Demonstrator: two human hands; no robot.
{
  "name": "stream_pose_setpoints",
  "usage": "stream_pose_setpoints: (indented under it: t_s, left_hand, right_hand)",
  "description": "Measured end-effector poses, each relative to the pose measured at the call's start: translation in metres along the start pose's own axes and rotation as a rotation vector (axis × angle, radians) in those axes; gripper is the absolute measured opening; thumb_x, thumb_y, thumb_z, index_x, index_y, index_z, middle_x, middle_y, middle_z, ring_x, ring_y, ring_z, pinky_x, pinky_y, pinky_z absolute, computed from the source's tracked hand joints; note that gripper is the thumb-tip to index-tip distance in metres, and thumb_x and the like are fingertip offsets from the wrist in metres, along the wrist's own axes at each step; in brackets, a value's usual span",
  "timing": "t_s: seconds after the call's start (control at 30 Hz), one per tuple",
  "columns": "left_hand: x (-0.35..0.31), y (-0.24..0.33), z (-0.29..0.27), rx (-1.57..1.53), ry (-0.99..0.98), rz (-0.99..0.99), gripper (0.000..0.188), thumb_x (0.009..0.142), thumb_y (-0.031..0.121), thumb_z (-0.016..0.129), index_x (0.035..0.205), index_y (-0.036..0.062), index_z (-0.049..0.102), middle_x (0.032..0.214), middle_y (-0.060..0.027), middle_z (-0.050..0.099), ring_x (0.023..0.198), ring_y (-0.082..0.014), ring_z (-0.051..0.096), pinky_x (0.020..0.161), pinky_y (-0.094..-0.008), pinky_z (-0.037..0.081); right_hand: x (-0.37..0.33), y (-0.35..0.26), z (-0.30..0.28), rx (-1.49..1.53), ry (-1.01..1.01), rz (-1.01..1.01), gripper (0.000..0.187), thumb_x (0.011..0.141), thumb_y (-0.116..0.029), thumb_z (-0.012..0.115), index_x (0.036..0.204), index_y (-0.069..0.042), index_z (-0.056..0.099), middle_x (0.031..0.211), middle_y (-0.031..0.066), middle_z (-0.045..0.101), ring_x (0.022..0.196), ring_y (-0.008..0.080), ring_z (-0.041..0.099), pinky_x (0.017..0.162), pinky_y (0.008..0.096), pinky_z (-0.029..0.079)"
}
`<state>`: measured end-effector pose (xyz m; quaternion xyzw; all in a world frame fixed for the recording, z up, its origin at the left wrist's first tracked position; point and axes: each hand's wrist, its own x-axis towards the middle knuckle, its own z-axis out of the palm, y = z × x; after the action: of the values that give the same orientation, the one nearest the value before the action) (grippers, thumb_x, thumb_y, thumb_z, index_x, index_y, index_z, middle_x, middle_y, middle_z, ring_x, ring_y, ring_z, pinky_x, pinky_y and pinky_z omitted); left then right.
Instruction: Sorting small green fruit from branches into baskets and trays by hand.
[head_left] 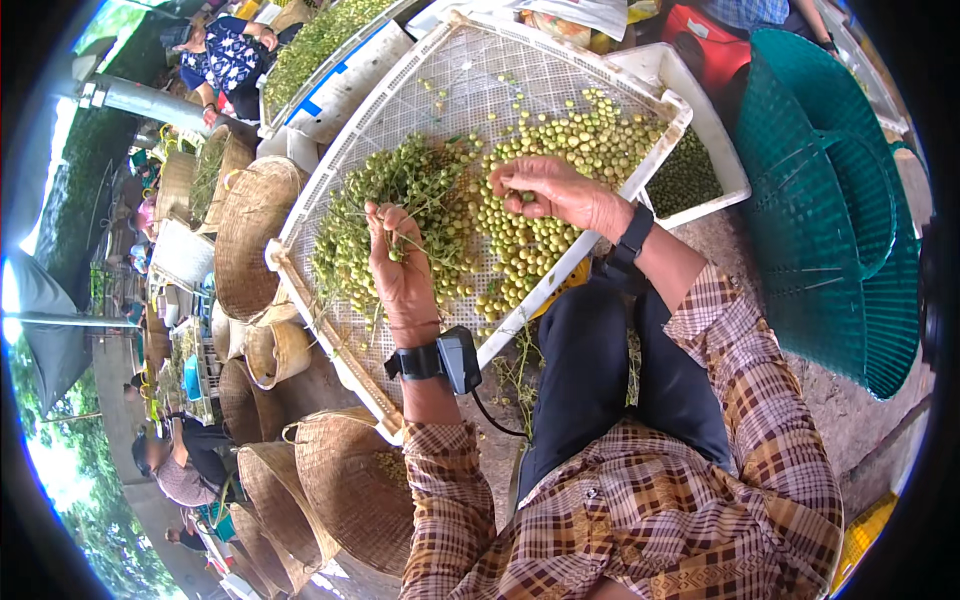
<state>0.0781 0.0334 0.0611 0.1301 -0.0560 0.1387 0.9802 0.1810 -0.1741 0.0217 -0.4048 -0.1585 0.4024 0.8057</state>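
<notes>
A white mesh tray lies tilted before me, holding a heap of green stems with small berries on its left and loose round yellow-green berries on its right. Above the heap, my left hand is closed, thin green stems pinched between thumb and fingertips. My right hand hovers over the loose berries with its fingers curled in. Something small and green shows at those fingers, too hidden to name.
A white box of small dark green berries sits against the tray's right side. Large teal woven baskets stand farther right. Several tan woven baskets line the left. Other people sit beyond, and one is by a berry-filled trough.
</notes>
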Motion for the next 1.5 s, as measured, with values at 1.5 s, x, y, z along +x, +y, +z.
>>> stream_pose_setpoints:
  t_s: [1.5]
  left_hand:
    - [-0.009,-0.048,0.011,0.857,0.192,0.367,0.011,0.092,0.014,0.056,0.095,0.0030,0.058,0.089,-0.0063,0.063,0.087,-0.0173,0.063,0.076,-0.0288,0.052]
  right_hand:
    - [-0.024,0.013,0.049,-0.153,0.000,0.062,0.027,0.092,-0.027,0.057,0.098,-0.002,0.061,0.082,0.0011,0.060,0.057,0.0035,0.047,0.045,0.0147,0.035]
